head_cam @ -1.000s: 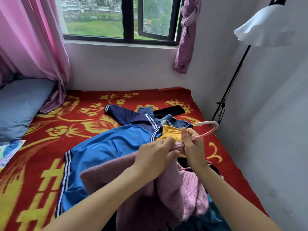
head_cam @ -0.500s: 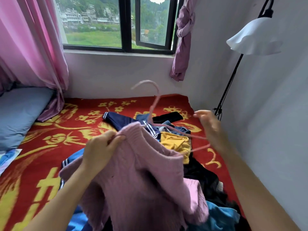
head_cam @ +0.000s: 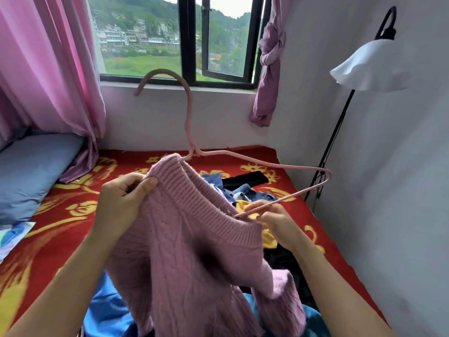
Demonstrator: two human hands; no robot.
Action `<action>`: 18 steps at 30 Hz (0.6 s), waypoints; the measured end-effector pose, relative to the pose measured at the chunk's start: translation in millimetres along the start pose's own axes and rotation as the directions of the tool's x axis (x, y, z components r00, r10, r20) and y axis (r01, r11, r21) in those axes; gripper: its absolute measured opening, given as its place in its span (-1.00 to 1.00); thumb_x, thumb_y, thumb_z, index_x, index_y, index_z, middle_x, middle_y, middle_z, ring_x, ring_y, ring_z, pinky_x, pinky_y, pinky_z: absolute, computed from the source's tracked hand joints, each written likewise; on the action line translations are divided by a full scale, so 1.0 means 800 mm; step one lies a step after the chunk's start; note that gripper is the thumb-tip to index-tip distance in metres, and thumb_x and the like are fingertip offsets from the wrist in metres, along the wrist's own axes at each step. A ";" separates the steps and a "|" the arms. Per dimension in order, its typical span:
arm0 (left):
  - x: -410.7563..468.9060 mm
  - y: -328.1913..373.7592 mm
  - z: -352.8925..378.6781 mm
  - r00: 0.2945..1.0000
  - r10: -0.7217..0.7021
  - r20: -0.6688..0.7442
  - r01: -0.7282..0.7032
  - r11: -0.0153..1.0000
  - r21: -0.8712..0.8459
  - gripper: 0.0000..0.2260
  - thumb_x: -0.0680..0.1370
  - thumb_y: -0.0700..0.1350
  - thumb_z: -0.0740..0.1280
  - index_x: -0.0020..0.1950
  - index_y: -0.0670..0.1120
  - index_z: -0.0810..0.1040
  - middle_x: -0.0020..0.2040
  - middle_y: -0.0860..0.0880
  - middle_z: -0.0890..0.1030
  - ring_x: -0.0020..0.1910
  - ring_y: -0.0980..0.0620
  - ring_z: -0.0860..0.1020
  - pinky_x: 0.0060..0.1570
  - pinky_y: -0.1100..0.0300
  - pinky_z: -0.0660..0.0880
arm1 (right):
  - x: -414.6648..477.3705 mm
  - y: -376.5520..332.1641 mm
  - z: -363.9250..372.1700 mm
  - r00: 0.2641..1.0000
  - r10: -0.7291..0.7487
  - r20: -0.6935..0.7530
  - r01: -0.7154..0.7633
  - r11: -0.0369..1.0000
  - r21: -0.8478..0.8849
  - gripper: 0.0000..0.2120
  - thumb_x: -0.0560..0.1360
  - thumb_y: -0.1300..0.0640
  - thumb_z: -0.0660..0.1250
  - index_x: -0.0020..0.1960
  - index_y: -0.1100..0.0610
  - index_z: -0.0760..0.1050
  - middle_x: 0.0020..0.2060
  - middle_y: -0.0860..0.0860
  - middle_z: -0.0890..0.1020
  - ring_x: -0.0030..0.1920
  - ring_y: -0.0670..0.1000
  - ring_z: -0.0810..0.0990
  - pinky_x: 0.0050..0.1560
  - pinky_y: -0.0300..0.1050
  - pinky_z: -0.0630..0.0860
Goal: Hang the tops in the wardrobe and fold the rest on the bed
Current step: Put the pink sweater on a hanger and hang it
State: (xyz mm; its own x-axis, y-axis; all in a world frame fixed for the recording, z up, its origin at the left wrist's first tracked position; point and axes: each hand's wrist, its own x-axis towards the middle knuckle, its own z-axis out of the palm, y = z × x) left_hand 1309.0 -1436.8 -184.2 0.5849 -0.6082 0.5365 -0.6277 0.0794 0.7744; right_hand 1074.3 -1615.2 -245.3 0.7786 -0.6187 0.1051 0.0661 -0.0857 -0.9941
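Pink knitted sweater (head_cam: 194,251) is held up in front of the person, above the bed, with its ribbed collar uppermost and its body and one sleeve hanging down over the clothes below. The left hand (head_cam: 121,203) grips the left end of the collar, thumb on top and fingers curled beneath the knit. A pink wire hanger (head_cam: 255,162) stands with its hook upright just above the collar; its left arm passes inside the neck opening, while its right shoulder projects well clear of the sweater to the right. The right hand (head_cam: 277,220) sits at the right end of the collar, fingers curled round the hanger's lower bar. Beneath lie a bright blue jacket (head_cam: 107,307), a yellow garment (head_cam: 269,239) and dark items in a loose heap on the red and yellow blanket (head_cam: 73,215). A blue pillow (head_cam: 31,171) lies at the left, and a white-shaded floor lamp (head_cam: 369,66) stands against the right wall.
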 end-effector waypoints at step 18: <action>-0.057 -0.057 -0.010 0.943 -0.299 -0.146 0.246 0.922 -0.299 -0.65 0.52 -0.18 0.33 -0.32 0.26 0.63 -0.40 0.25 0.59 -0.42 0.34 0.46 -0.36 0.48 0.38 | -0.041 -0.092 -0.025 0.852 -0.333 -0.404 0.375 0.927 0.028 -0.73 -0.03 0.44 0.21 -0.55 0.09 0.52 -0.50 -0.04 0.55 -0.36 -0.05 0.53 -0.26 -0.27 0.49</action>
State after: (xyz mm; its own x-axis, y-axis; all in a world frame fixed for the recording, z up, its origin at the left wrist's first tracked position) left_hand 1315.0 -1406.6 -241.7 0.8142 -0.4822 0.3233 -0.2810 0.1600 0.9463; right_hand 1031.4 -1603.7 -175.5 0.3892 -0.8142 0.4307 0.3704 -0.2898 -0.8825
